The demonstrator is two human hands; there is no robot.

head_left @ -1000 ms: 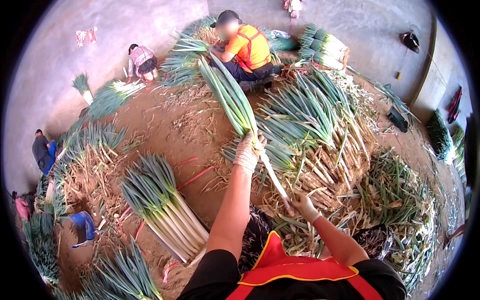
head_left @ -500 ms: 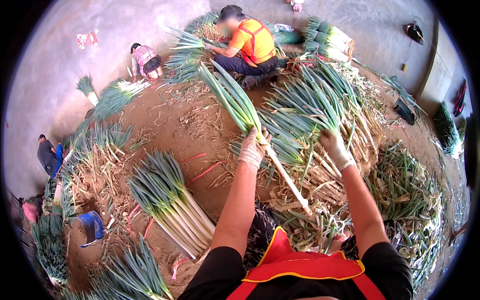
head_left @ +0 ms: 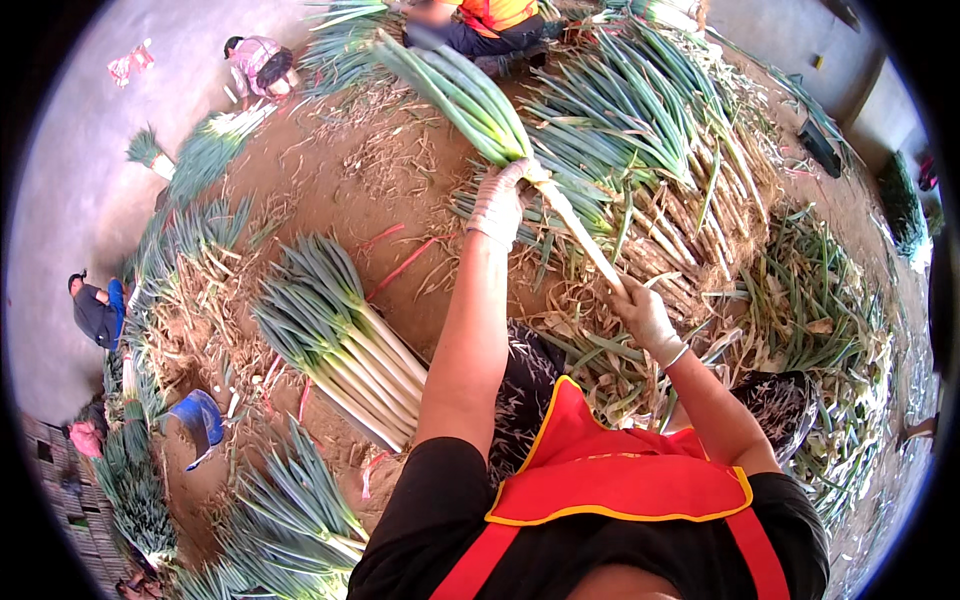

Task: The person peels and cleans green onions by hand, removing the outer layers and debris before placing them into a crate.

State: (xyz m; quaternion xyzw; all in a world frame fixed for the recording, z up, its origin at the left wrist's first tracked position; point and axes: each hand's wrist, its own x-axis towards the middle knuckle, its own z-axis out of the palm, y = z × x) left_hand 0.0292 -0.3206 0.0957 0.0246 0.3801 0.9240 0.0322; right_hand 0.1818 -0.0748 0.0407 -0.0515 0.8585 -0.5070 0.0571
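The brown, scrap-littered dirt floor gives open room left of the long, green-leaved, white-stalked leek, with a grey wall edging it at far left, a heap of green, pale-stalked leeks at right and a neat bundle of white-stalked leeks at near left. The leek is held above the floor, its long axis slanting from leaf tips at far left to stalk end at near right. The pale-gloved left hand grips it mid-length; the pale-gloved right hand is closed on its near end
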